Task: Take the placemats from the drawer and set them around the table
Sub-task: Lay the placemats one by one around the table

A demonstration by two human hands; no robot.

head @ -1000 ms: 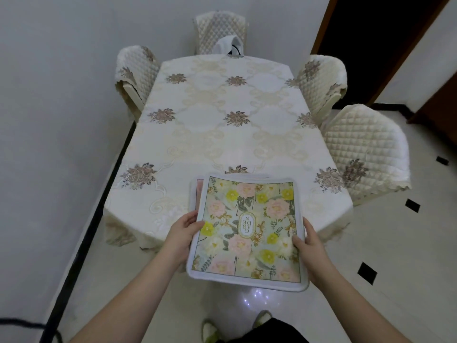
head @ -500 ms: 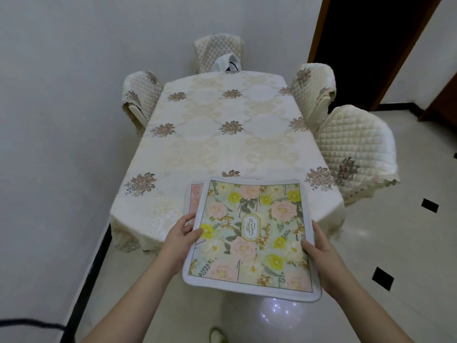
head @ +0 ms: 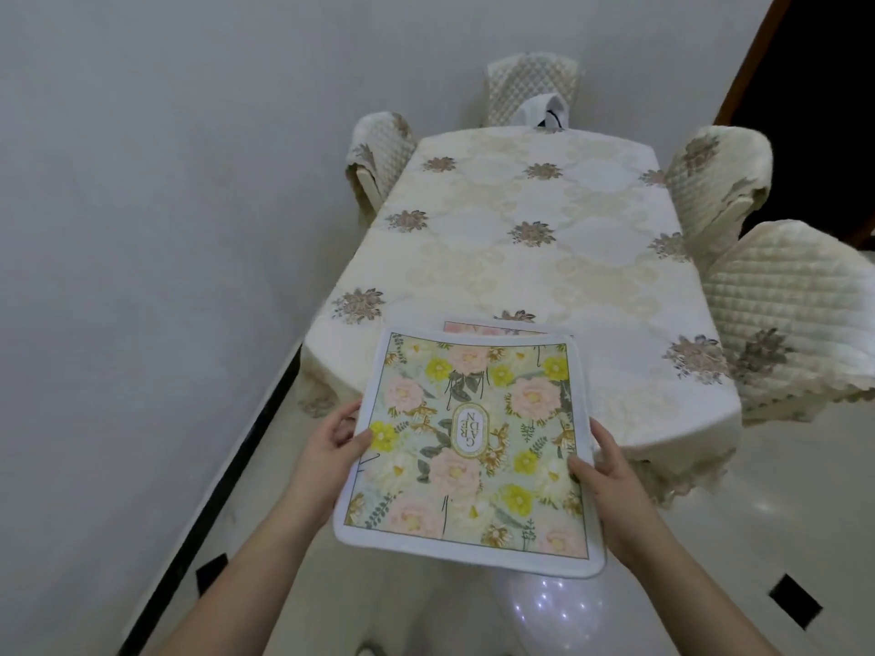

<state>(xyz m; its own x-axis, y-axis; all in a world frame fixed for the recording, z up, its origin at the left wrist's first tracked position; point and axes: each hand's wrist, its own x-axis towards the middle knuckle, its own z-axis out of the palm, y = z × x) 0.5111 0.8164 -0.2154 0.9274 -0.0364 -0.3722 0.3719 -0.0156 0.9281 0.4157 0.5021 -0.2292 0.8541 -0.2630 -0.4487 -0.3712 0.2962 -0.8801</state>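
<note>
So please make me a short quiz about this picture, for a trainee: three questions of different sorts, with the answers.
1. True or false: the stack of placemats already lies flat on the table.
2. Which hands hold the stack? A) only the left hand B) only the right hand C) both hands
3. Fill the gap: a second placemat with a ____ print peeks out under the top one, at its far edge.

Key
1. False: both hands hold it in the air, at the table's near end.
2. C: each hand grips one side edge.
3. pink

bare tabletop (head: 535,277) ringed by chairs (head: 781,319)
</note>
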